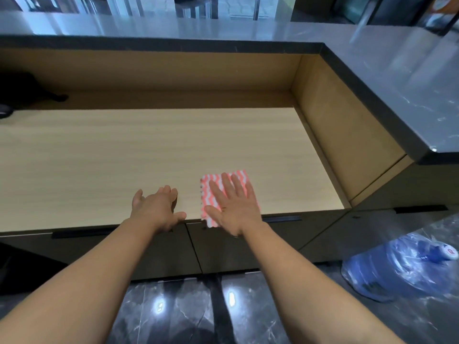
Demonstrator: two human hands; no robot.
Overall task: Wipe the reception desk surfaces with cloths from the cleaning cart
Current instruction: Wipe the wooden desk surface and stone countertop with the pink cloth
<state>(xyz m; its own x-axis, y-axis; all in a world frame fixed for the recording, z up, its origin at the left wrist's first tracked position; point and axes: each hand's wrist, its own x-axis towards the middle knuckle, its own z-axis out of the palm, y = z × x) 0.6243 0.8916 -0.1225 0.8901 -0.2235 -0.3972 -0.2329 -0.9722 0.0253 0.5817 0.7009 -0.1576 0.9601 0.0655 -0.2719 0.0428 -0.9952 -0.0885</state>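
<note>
the cloth point(206, 194) lies flat on the table point(124, 157) at its near edge, right of the middle, its longer side running away from us. our right grip point(231, 207) is spread flat on top of it, fingers straight, pressing rather than clenched round it. our left grip point(156, 207) rests released just beside the cloth's left, holding nothing. most bare table lies ahead and leftward, so we judge the right grip should push that way.
</note>
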